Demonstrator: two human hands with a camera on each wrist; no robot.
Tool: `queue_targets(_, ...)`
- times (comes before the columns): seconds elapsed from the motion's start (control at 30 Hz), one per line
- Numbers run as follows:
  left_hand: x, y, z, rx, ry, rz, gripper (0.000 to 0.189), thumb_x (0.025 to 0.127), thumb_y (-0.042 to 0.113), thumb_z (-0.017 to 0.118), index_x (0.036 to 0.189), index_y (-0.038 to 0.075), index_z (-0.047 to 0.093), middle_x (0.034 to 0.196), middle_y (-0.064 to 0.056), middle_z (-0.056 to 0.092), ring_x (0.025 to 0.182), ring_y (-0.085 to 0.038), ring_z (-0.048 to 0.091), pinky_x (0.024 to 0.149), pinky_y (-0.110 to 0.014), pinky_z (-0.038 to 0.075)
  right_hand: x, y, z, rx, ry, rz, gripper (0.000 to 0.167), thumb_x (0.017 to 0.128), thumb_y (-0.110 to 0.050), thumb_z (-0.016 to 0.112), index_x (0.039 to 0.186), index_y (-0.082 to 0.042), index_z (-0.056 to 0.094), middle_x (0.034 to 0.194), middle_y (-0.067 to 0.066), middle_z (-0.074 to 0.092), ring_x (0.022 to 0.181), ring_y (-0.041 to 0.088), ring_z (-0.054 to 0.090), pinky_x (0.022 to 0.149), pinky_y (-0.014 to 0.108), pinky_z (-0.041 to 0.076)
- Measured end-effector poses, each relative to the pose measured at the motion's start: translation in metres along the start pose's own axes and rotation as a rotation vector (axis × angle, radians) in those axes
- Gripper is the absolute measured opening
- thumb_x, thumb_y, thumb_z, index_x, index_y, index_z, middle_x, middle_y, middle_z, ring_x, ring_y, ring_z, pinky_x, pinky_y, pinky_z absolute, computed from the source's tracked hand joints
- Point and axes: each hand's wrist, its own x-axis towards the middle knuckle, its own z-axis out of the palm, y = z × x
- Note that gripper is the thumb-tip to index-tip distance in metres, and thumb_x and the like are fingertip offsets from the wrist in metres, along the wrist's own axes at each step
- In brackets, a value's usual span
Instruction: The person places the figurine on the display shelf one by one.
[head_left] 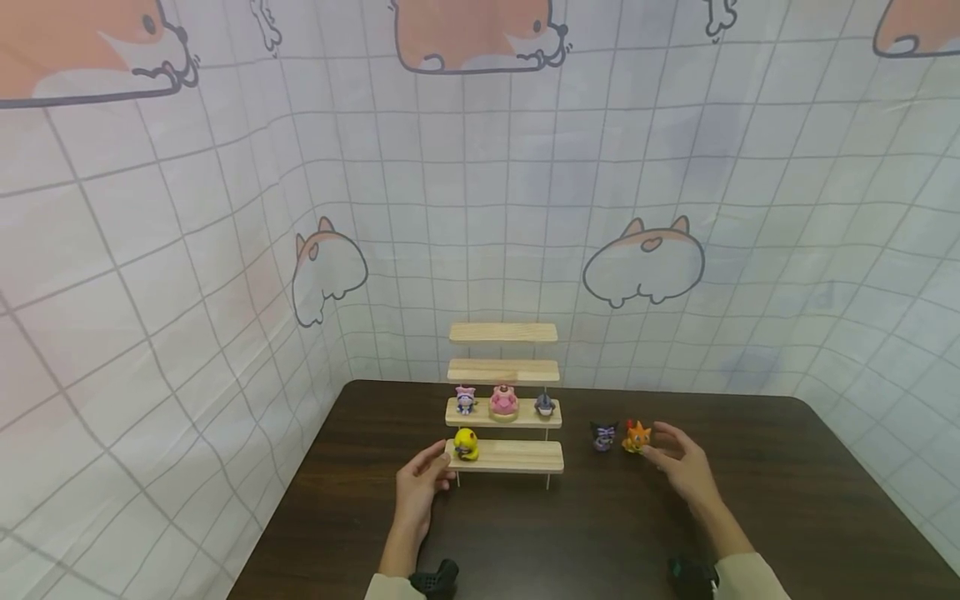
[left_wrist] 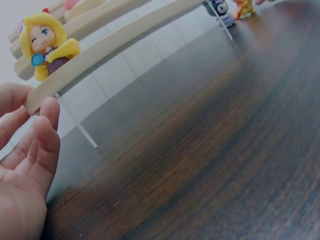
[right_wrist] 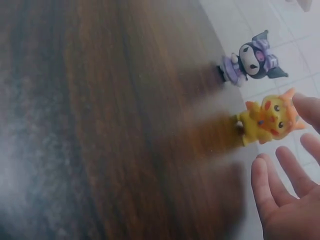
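Observation:
My left hand (head_left: 417,486) pinches the left end of the lowest board of a stepped wooden display shelf (head_left: 517,456), one digit above and others below. Right by it on that board sits a yellow-haired figurine (left_wrist: 46,42) with a blue magnifying glass. My right hand (head_left: 686,468) has its fingers spread beside a yellow and orange figurine (right_wrist: 267,120) standing on the dark table. In the right wrist view, the thumb (right_wrist: 306,107) is right at its orange ear. Next to this figurine stands a purple and black one (right_wrist: 255,60) with pointed ears.
On the shelf's second board stand a small pink-capped figurine (head_left: 465,401), a pink one (head_left: 504,402) and a grey one (head_left: 544,405). Behind the dark wooden table (head_left: 360,533) hangs a gridded cloth (head_left: 517,275) with dog drawings.

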Motion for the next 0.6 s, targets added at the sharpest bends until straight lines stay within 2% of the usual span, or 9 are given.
queue_targets(0.17,0.001,-0.001,0.0,-0.01,-0.006,-0.003,0.042,0.098,0.02,0.071,0.137,0.004,0.064,0.094,0.002,0.074,0.074,-0.011,0.068,0.063,-0.022,0.055,0.006,0.002,0.005,0.015,0.006,-0.016,0.067,0.097,-0.032,0.072,0.151,-0.004,0.045,0.144,0.027,0.054,0.109,0.015,0.065,0.079,0.022,0.056)
queue_targets(0.23,0.001,0.0,0.0,-0.014,-0.011,-0.005,0.042,0.098,0.019,0.07,0.137,0.003,0.064,0.093,0.002,0.074,0.074,-0.011,0.068,0.063,-0.022,0.055,0.008,0.002,0.006,0.018,0.005,-0.012,0.066,0.097,-0.032,0.073,0.151,-0.004,0.046,0.144,0.028,0.054,0.106,0.01,0.065,0.078,0.022,0.056)
queue_targets(0.43,0.001,0.004,-0.001,-0.011,-0.022,-0.02,0.04,0.099,0.013,0.068,0.136,-0.001,0.063,0.091,0.002,0.073,0.074,-0.012,0.068,0.063,-0.023,0.056,0.01,0.001,0.009,0.004,0.0,0.009,0.063,0.096,-0.03,0.073,0.149,-0.004,0.049,0.145,0.029,0.053,0.113,0.026,0.067,0.077,0.022,0.055)
queue_targets(0.6,0.001,0.004,-0.001,-0.016,-0.02,-0.019,0.04,0.099,0.012,0.068,0.136,-0.001,0.063,0.091,0.003,0.074,0.073,-0.012,0.068,0.063,-0.023,0.056,0.013,0.0,0.01,-0.001,-0.004,0.022,0.061,0.096,-0.03,0.073,0.148,-0.005,0.05,0.146,0.029,0.052,0.11,0.022,0.068,0.076,0.024,0.055)
